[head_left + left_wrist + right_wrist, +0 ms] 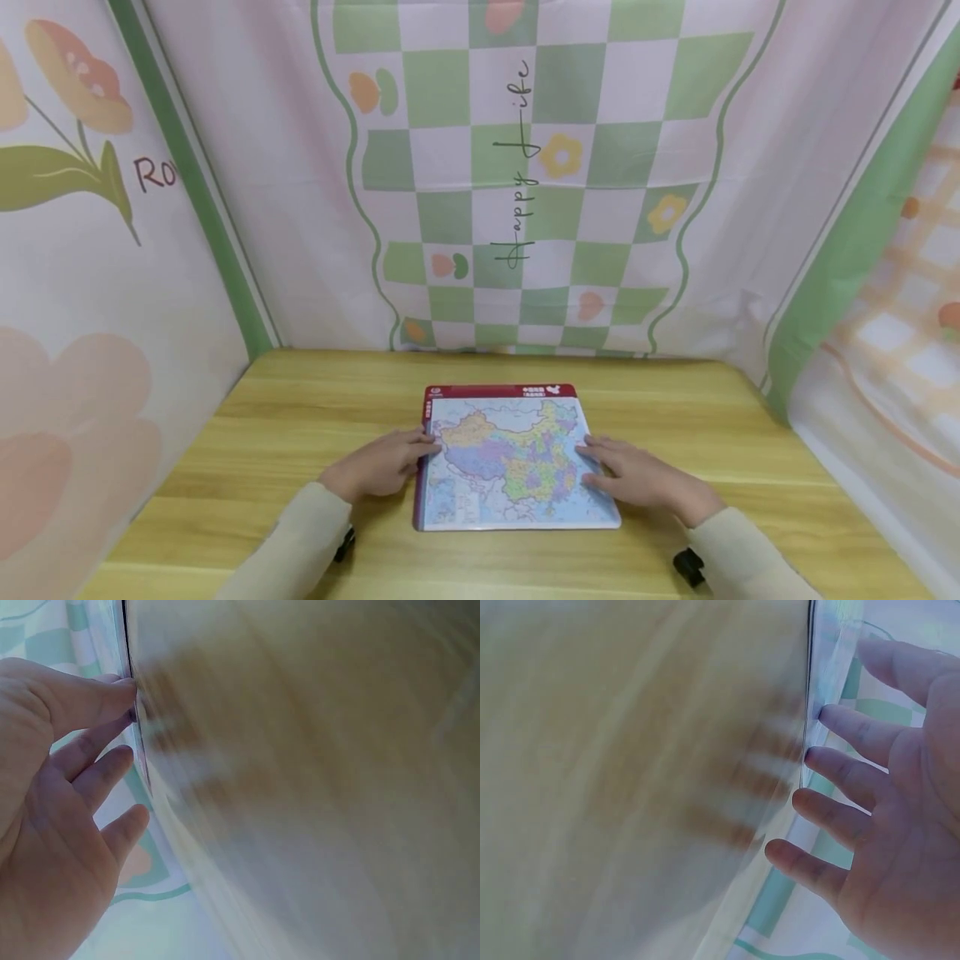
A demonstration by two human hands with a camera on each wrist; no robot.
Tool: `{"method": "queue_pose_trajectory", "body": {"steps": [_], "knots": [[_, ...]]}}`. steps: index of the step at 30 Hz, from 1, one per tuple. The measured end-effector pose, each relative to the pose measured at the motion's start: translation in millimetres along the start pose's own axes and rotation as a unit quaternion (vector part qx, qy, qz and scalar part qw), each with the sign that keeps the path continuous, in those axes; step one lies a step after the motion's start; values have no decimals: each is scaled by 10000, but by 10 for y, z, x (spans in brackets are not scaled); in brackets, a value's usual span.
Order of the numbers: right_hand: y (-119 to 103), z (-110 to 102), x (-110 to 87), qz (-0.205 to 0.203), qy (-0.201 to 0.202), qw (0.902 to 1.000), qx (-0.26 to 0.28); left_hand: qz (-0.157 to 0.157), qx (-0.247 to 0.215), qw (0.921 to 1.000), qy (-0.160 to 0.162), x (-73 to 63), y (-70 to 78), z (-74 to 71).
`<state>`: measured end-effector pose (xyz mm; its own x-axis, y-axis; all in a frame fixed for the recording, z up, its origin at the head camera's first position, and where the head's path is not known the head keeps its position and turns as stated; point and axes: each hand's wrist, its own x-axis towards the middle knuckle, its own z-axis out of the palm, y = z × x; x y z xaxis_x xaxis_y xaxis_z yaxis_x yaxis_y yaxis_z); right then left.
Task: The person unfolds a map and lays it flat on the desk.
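Note:
A flat map board (517, 462) lies on the wooden table, printed with a coloured map of China under a red top border. At its left edge is my left hand (382, 462); in the left wrist view the thumb (112, 697) and forefinger meet at the thin edge and pinch it, the other fingers loosely bent. My right hand (637, 475) rests at the right edge, its fingertips over the border of the map. In the right wrist view the right hand's fingers (847, 776) are spread and nearly straight, with the thumb apart from them.
The wooden table (285, 417) extends around the board on all sides. Behind it hangs a green and white checked curtain (502, 200) with writing. Printed cloth (90, 275) hangs on the left, and another patterned cloth (892, 333) on the right.

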<state>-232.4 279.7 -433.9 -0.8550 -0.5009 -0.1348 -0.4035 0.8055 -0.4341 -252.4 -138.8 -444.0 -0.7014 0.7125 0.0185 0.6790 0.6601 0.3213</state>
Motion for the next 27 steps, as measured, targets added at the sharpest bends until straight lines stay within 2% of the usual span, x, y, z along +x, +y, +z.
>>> {"method": "queue_pose_trajectory", "body": {"steps": [9, 19, 27], "knots": [[31, -30, 61, 19, 8, 10000, -46, 26, 91, 10000, 15, 32, 4, 17], [42, -65, 153, 376, 18, 9992, -93, 127, 64, 9999, 89, 22, 71, 30], [81, -78, 221, 338, 118, 9990, -255, -45, 16, 10000, 38, 39, 115, 28]]}}
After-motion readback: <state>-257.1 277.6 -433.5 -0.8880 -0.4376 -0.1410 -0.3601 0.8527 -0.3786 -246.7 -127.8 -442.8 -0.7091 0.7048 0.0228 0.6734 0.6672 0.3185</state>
